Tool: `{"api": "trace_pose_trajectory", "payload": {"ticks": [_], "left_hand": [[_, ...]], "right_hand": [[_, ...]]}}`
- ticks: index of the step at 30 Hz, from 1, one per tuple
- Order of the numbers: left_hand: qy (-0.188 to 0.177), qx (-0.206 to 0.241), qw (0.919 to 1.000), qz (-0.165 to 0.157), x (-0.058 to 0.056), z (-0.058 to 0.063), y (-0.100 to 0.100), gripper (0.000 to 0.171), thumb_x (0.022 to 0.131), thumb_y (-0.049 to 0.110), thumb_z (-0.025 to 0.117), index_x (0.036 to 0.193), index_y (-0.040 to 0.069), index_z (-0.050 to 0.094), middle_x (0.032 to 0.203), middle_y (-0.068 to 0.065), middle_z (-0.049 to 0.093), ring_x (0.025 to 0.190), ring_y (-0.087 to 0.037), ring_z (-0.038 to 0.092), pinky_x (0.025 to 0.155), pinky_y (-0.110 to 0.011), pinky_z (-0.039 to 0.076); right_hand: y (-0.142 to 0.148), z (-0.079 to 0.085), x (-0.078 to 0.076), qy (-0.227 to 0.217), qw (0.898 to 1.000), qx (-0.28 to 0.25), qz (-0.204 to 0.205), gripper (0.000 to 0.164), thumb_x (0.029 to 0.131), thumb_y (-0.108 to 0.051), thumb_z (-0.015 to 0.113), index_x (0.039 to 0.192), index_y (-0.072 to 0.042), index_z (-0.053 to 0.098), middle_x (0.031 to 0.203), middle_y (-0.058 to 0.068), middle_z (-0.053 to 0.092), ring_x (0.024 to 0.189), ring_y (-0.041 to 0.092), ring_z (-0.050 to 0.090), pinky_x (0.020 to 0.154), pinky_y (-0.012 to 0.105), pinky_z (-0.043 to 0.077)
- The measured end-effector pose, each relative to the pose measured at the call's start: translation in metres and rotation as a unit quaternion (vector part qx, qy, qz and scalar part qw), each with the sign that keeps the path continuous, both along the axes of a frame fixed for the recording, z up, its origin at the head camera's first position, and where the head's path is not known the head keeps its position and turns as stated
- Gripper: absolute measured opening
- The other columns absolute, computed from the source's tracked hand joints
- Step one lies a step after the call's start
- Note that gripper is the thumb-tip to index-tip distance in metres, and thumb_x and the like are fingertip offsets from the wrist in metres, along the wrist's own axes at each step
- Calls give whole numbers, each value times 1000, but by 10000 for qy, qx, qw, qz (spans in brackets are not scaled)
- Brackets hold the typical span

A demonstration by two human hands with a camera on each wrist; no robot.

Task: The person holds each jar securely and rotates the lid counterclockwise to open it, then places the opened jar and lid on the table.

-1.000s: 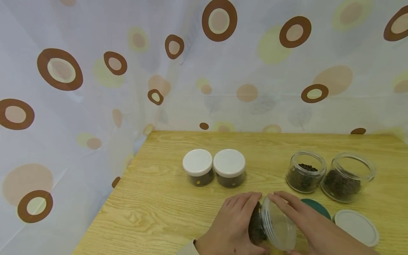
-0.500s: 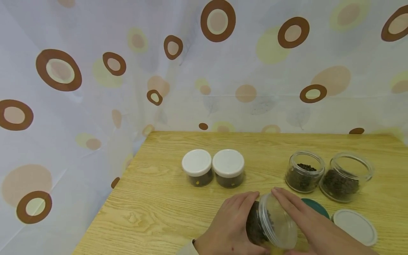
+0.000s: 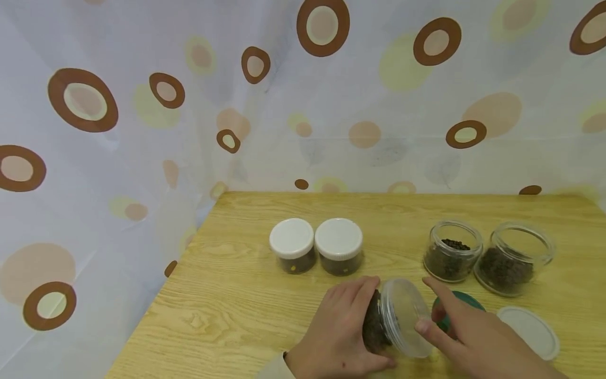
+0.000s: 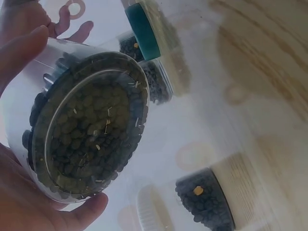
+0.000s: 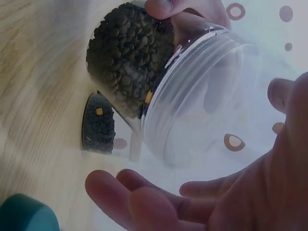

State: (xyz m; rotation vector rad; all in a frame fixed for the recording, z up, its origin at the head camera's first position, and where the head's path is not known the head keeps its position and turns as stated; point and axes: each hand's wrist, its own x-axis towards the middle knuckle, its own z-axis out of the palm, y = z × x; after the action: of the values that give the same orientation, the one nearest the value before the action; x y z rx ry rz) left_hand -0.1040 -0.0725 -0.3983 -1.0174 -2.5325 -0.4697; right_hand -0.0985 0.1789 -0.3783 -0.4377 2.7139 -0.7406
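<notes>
My left hand [image 3: 336, 326] grips a clear jar [image 3: 374, 326] around its side, tilted so its mouth end points right. Small dark pellets fill part of it; in the left wrist view they show through the jar bottom [image 4: 91, 130]. A translucent ribbed lid [image 3: 407, 318] covers the mouth end. Just right of that lid, my right hand [image 3: 478, 337] has its fingers spread and loosely bent. In the right wrist view, the right-hand fingers [image 5: 149, 202] are apart from the lid, with nothing between them.
Two white-lidded jars [image 3: 292, 239] [image 3: 338, 239] stand back left of the hands. Two lidless glass jars [image 3: 452, 258] [image 3: 506, 268] with dark pellets stand at the back right. A green lid [image 3: 461, 300] and a whitish lid [image 3: 530, 331] lie near my right hand. A patterned curtain [image 3: 265, 173] hangs behind the table.
My right hand has come off the translucent lid and moved slightly right, its thumb now showing. My left hand still holds the tilted jar, which has shifted slightly up and left.
</notes>
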Motion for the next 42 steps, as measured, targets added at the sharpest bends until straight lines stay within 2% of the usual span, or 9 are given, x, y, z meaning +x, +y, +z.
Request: {"api": "trace_pose_trajectory", "payload": {"ticks": [5, 9, 14, 20, 25, 28, 33, 39, 42], "left_hand": [[517, -148, 9985, 46, 0, -3, 3, 116, 56, 68, 84, 146, 12, 38, 132, 1, 58, 119, -16, 59, 98, -33, 50], [884, -319, 9955, 101, -1, -4, 3, 119, 54, 71, 83, 147, 11, 39, 132, 0, 58, 119, -15, 59, 98, -32, 49], [991, -423, 9941, 112, -1, -5, 4, 120, 55, 72, 81, 148, 10, 38, 132, 1, 58, 118, -14, 59, 97, -31, 50], [714, -486, 9963, 33, -1, -7, 4, 119, 58, 71, 81, 150, 11, 36, 136, 0, 57, 122, -15, 58, 98, -32, 50], [667, -466, 9967, 5, -2, -7, 4, 120, 58, 72, 81, 151, 11, 35, 137, 1, 56, 123, -15, 57, 100, -33, 48], [780, -408, 9961, 8, -3, -7, 4, 120, 56, 73, 81, 150, 13, 37, 136, 2, 57, 123, -14, 56, 100, -33, 47], [908, -349, 9953, -12, -3, -6, 5, 117, 55, 72, 82, 147, 13, 40, 133, 4, 59, 118, -13, 56, 100, -32, 47], [575, -327, 9978, -69, -2, -8, 5, 118, 58, 74, 80, 149, 12, 37, 133, 3, 60, 116, -12, 56, 100, -29, 47], [-342, -223, 9991, -132, -2, -5, 5, 116, 64, 70, 79, 153, 14, 30, 137, 4, 56, 120, -11, 55, 102, -27, 48]], "right_hand": [[-6, -3, 0, 90, 9999, 57, 86, 80, 98, -54, 51, 158, -11, 20, 120, 7, 63, 81, 3, 62, 59, 28, 47], [-8, -7, 0, 114, 9998, -40, 174, 86, 94, -58, 56, 158, -15, 19, 144, 18, 51, 96, 17, 68, 64, 34, 52], [-5, -14, 3, 683, 9961, -218, 524, 95, 88, -56, 67, 159, -20, 15, 141, 13, 48, 88, 3, 62, 60, 22, 47], [-1, -19, 1, 2039, 9721, -403, 1091, 107, 77, -55, 79, 158, -22, 18, 144, 8, 44, 103, 23, 64, 66, 22, 51], [-1, -21, 0, 2977, 9433, -430, 1404, 111, 71, -56, 83, 157, -17, 25, 149, 6, 41, 113, 26, 60, 71, 24, 53], [-1, -20, 0, 3124, 9393, -299, 1389, 113, 70, -60, 82, 158, -17, 24, 151, 6, 40, 116, 27, 60, 72, 26, 54], [0, -17, 4, 3044, 9452, -113, 1173, 114, 69, -64, 80, 158, -21, 23, 150, 5, 42, 117, 26, 61, 73, 27, 55], [11, -23, 3, 2773, 9536, -290, 1139, 115, 67, -56, 85, 158, -21, 23, 152, 4, 38, 118, 23, 59, 71, 23, 53], [19, -25, 3, 2757, 9538, -455, 1102, 116, 67, -49, 88, 158, -19, 22, 152, 4, 35, 115, 18, 60, 66, 22, 50]]}}
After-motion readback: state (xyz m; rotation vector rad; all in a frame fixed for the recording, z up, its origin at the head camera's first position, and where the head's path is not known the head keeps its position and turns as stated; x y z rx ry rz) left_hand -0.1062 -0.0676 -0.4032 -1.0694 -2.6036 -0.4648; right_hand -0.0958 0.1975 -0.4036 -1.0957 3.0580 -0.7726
